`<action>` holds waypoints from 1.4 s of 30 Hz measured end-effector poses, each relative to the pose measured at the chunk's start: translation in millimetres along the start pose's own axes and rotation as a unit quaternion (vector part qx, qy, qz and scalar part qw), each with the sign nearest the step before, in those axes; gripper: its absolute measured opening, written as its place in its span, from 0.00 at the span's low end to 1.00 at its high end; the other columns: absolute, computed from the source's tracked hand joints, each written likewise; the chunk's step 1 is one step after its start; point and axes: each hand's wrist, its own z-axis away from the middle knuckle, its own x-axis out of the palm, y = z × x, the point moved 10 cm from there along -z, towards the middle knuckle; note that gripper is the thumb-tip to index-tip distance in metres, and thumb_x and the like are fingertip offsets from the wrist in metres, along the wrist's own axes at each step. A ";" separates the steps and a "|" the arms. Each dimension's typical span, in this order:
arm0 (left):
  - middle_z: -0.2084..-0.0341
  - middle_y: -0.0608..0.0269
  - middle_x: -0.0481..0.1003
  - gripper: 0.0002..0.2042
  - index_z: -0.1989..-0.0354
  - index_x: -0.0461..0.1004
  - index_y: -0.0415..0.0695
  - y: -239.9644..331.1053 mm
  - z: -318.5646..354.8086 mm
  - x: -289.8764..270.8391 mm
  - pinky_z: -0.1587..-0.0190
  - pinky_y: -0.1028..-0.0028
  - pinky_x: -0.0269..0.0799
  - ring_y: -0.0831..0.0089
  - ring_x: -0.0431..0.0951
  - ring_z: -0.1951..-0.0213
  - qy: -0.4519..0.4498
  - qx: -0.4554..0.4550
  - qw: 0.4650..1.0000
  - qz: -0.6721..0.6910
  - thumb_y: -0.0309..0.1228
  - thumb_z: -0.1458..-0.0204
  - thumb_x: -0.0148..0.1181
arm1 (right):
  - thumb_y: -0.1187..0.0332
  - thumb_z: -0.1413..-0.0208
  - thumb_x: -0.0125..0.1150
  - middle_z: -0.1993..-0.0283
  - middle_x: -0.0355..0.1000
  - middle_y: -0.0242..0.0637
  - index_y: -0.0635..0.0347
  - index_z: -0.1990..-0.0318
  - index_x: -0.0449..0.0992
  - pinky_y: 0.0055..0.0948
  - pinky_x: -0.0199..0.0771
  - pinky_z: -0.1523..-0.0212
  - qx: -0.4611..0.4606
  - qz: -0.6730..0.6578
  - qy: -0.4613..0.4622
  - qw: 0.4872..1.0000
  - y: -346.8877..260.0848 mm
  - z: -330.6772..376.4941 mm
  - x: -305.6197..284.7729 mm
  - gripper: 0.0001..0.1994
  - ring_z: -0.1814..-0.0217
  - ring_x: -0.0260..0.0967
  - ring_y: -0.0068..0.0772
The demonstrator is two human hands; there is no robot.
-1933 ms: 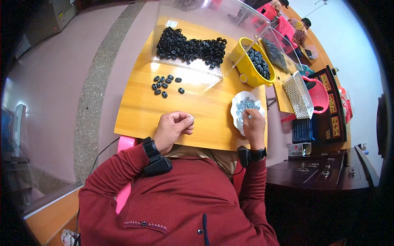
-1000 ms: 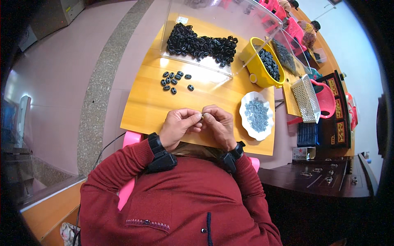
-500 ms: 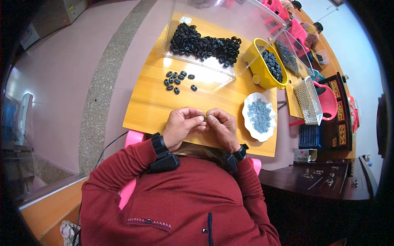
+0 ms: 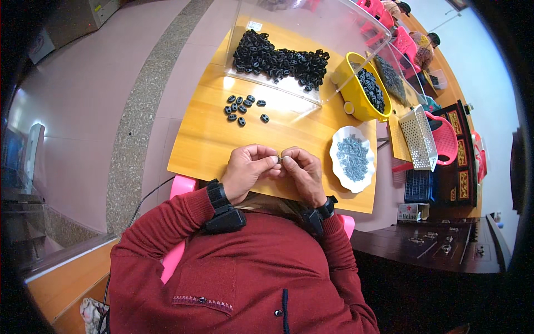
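Observation:
My left hand and my right hand meet fingertip to fingertip over the near edge of the wooden table. Between the fingertips sits a tiny part, too small to make out. A white plate with small grey metal pieces lies just right of my right hand. Several loose black oval rings lie farther out on the table. Both wrists wear black bands.
A big heap of black rings lies under a clear plastic cover. A yellow tub holds more black parts. To the right stand a white mesh basket, a pink chair and a dark carved cabinet.
My right hand left the white plate and came to my left hand. Both hands now pinch together at the near table edge, hardly moving in the last second.

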 end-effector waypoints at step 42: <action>0.69 0.60 0.76 0.06 0.61 0.71 0.35 2.1 -0.1 -5.3 0.61 0.79 0.77 0.77 0.78 0.68 0.037 0.030 0.999 -0.006 0.23 0.46 0.57 | 0.72 0.43 0.58 0.69 0.73 0.28 0.67 0.66 0.76 0.16 0.68 0.65 -0.013 0.065 0.012 0.998 -3.0 -4.1 -2.0 0.06 0.68 0.66 0.15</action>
